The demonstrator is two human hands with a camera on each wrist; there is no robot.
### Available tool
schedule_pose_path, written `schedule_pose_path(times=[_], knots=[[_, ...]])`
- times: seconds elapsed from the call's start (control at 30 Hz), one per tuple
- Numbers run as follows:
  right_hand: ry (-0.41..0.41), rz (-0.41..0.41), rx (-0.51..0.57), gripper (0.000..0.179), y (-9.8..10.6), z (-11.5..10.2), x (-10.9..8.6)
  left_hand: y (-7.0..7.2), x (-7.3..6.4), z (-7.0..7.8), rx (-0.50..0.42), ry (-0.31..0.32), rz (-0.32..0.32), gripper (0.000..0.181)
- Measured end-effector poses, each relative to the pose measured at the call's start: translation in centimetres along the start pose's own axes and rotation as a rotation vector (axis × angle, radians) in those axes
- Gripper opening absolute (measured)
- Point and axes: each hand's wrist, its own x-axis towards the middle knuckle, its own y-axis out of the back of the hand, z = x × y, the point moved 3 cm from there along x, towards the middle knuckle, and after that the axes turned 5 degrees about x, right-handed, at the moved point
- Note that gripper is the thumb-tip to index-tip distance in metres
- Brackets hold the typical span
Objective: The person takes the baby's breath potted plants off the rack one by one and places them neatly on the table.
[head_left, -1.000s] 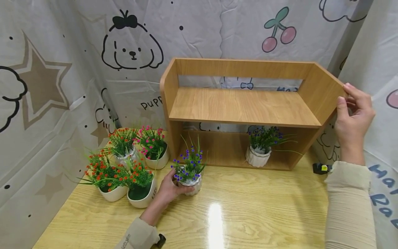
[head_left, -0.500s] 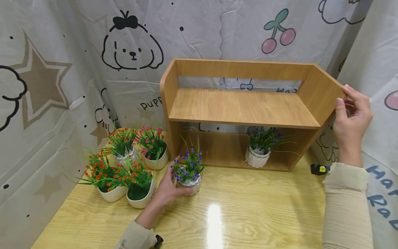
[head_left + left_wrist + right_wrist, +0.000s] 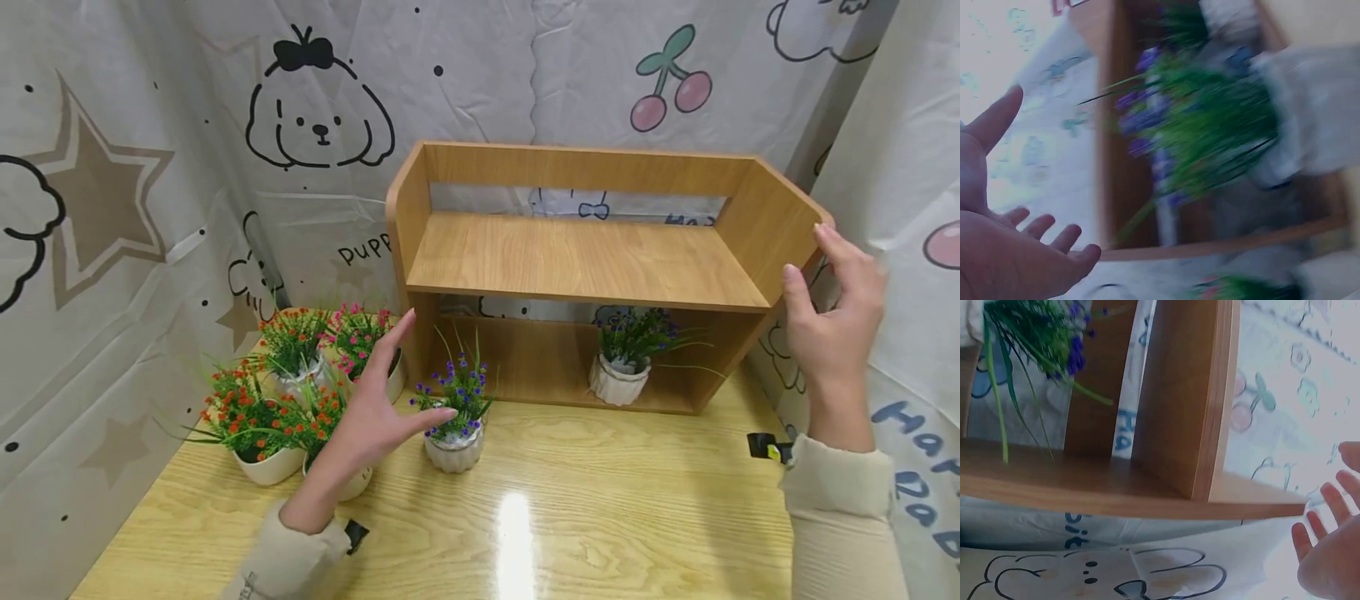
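My left hand (image 3: 367,429) is spread, thumb and index finger wide apart. Its thumb overlaps the purple-blue flowers of a small potted plant (image 3: 454,450) in a white ribbed pot, which stands on the table before the shelf. In the left wrist view the hand (image 3: 1013,256) holds nothing, and the plant (image 3: 1229,119) is blurred beyond it. The fingertips of my right hand (image 3: 836,337) are right at the edge of the wooden shelf's (image 3: 585,258) right side panel, fingers extended. A second purple-flowered plant (image 3: 621,379) sits on the lower board, towards the right.
Plants with orange-red flowers (image 3: 251,412) and one with pink flowers (image 3: 358,342) cluster left of the shelf, partly behind my left hand. The light wooden table (image 3: 600,500) extends in front. A printed curtain (image 3: 487,75) hangs behind and on both sides.
My left hand has let go of the purple-flowered plant's pot and drawn back up and left. The right hand's fingers have loosened from the panel edge, sliding slightly down. The pot stays put.
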Motion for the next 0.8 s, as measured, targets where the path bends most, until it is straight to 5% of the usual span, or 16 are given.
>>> schedule_pose_path(times=[0.13,0.33,0.63,0.8], knots=[[-0.014,-0.065,0.079,0.041,0.2,-0.8,-1.7,2.7,1.9,2.7,0.128,-0.117,0.055,0.112],[-0.037,-0.209,0.188,0.040,-0.3,-0.7,-4.4,6.7,5.9,4.8,0.154,-0.254,0.180,0.103],[-0.054,-0.419,0.162,0.046,-2.3,-0.3,-9.4,9.8,12.1,4.9,0.236,-0.349,0.314,0.084],[-0.077,-0.554,0.154,0.042,-3.6,0.0,-12.0,9.6,14.9,4.2,0.279,-0.307,0.278,0.074]])
